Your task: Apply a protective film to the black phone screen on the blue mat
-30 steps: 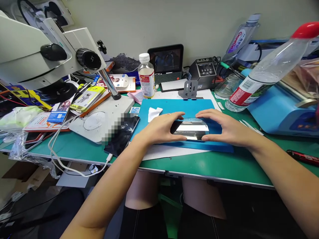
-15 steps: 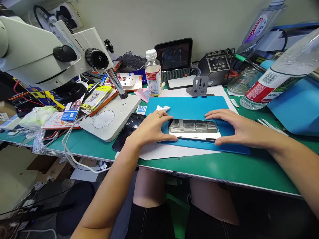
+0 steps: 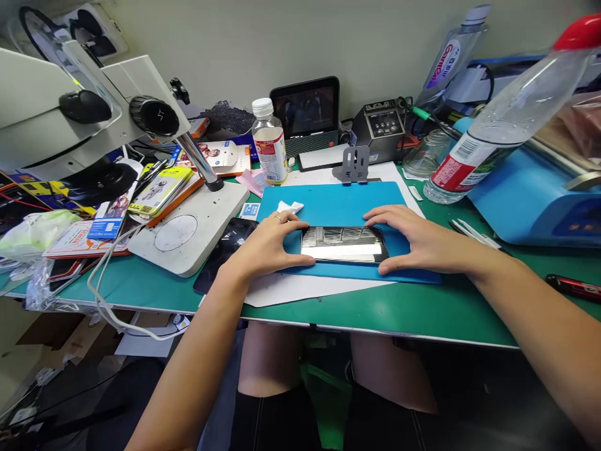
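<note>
A smartphone [image 3: 344, 243] with a dark, shiny, reflecting face lies flat and lengthwise on a blue work mat [image 3: 328, 202]. My left hand [image 3: 270, 245] grips its left end, thumb at the near corner and fingers at the far one. At the other end, my right hand [image 3: 416, 241] holds it in the same way, between thumb and fingers. A crumpled white tissue [image 3: 290, 207] rests on the mat just beyond my left fingers. Partly behind my left wrist lies a dark glossy panel [image 3: 230, 241].
To the left stands a microscope [image 3: 176, 241] with booklets beside it. Along the back are a drink bottle [image 3: 270, 144], a screen device [image 3: 307, 109] and a grey stand [image 3: 355, 164]. A red-labelled water bottle [image 3: 462, 161] leans against a blue machine [image 3: 526, 207]. Tweezers [image 3: 476, 233] lie at right.
The view has swung a little to the right, so everything sits further left in the picture. Both hands stay at the ends of the smartphone, which keeps its place on the mat.
</note>
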Demonstrator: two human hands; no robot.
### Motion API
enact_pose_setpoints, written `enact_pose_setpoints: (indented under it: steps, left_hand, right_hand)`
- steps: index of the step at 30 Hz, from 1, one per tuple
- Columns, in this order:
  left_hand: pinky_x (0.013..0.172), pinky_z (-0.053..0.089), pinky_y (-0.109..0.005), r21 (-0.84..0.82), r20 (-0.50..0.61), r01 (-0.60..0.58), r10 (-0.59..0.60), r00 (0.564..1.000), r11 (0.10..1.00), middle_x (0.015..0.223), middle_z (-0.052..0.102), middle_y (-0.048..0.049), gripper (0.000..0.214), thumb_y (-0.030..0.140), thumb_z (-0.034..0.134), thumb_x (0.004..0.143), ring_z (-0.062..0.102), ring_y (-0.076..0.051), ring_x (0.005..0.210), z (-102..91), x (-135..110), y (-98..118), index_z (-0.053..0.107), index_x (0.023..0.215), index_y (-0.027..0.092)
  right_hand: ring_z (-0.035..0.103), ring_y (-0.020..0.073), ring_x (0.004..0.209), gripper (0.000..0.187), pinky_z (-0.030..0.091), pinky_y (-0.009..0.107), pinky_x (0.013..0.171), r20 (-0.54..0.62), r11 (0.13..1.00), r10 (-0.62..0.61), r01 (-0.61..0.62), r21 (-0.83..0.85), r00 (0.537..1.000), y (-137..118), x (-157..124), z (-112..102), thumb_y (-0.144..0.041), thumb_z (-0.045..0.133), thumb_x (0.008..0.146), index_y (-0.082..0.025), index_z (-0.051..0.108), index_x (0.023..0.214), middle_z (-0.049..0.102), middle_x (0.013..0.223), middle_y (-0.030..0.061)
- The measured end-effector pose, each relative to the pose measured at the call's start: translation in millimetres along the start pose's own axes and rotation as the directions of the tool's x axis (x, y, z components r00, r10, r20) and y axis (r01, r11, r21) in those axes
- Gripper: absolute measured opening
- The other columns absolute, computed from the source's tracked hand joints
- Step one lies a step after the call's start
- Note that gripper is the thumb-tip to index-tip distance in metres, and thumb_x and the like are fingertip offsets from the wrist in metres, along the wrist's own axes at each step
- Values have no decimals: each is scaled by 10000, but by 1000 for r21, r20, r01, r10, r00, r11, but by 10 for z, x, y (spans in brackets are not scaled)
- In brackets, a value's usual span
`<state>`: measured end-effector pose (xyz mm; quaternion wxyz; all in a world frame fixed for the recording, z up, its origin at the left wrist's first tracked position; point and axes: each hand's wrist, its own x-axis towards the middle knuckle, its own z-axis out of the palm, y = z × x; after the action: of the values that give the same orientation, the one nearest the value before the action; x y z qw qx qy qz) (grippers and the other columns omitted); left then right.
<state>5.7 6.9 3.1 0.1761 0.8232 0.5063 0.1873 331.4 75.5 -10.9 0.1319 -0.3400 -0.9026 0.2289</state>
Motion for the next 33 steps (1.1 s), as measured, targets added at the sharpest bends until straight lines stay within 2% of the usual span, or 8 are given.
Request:
enact_pose_setpoints:
  steps: [6,18,29,33]
  left_hand:
    - [1095,420,-502,-6,-2,5,-5,1000,1000,1289,597,-104,615,544,779,774,517,-339,1273,10,-1,0,638,1299,257]
    - [1098,423,-504,9,-7,10,-10,1000,1000,1287,595,-79,606,567,760,780,513,-341,1280,26,-1,-6,637,1308,295]
    - [1111,413,-474,9,2,12,-12,1000,1000,1295,587,-78,616,582,750,785,501,-338,1298,30,-10,-9,629,1309,281]
    - [1100,422,-496,9,-2,12,-12,1000,1000,1309,585,-77,610,591,740,790,500,-344,1296,32,-12,-12,627,1308,290]
  right_hand:
    - [451,438,1332,830,408,633,1079,2,1000,3,-3,-5,1000,-17,-5,0,-694,811,610,-276,609,1298,543,1420,129]
    - [439,421,1344,819,415,618,1082,10,1000,2,-2,17,1000,-61,-29,-8,-679,805,627,-312,600,1330,524,1438,105]
    - [408,430,1367,834,387,636,1106,35,999,37,-38,17,999,-43,-24,3,-697,787,635,-301,591,1342,500,1466,102]
    - [407,435,1367,840,387,628,1110,32,998,49,-50,24,998,-69,-20,-4,-708,782,630,-289,603,1336,503,1465,108]
